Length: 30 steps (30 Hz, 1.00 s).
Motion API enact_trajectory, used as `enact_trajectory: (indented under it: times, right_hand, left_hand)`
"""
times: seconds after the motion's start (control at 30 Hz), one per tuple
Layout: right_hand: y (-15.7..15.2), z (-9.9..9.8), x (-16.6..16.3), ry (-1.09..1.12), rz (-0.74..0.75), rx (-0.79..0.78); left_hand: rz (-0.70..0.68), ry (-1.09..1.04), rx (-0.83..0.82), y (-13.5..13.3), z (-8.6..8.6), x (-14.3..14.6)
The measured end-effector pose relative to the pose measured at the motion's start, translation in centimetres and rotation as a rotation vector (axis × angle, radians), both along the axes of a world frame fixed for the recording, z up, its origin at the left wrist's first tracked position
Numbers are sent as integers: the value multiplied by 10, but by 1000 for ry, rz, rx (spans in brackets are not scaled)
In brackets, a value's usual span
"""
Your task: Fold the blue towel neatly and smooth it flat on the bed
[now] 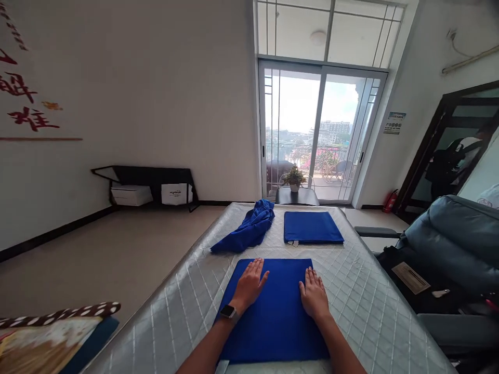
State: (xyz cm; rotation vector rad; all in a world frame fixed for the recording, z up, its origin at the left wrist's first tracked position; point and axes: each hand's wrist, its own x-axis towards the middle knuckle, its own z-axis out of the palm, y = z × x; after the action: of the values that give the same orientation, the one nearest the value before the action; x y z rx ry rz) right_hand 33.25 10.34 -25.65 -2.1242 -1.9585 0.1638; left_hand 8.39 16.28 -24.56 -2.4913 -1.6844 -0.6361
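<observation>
Directly in front of me a folded blue cloth (275, 311) lies flat on the quilted silver mattress (175, 311). My left hand (250, 283) rests flat on its upper left part, fingers together and stretched out, thumb apart; a watch (228, 311) is on that wrist. My right hand (314, 295) lies palm down along the cloth's right edge, fingers extended. Beyond them, a second folded blue cloth (312, 227) sits at the far right of the mattress, a white tag at its near edge. To its left is a crumpled blue cloth (249, 228) in a loose heap.
A potted plant (294, 177) stands on a chair (297, 196) past the mattress's far end, before glass sliding doors (323, 135). On the right is a grey armchair (456, 244) with items on its seat. White boxes (131, 195) sit by the left wall.
</observation>
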Motion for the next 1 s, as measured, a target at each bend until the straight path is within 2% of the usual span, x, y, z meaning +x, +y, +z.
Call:
enact_trajectory:
  times: [0.2,0.3,0.37,0.47,0.73,0.9,1.0]
  right_hand:
    - [-3,1,2,-9,27,-21]
    - [-6,-1,3,-36,71,-13]
    - [-6,-1,4,-29,69,-5]
    - [-4,0,2,3,35,-4]
    - [-3,4,1,27,11,-26]
    - [-2,0,1,-33,1,-7]
    - [-2,-1,1,-90,-12,4]
  left_hand:
    - [-381,45,-53,-30,5,114]
    - [-392,29,-142,-37,0,149]
    - [-359,27,-180,-37,-4,151]
    - [-290,47,-171,-34,-9,127]
    - [-34,109,-230,-30,-13,23]
    - [106,94,-234,-30,-19,-45]
    - [148,50,-203,-30,-27,-71]
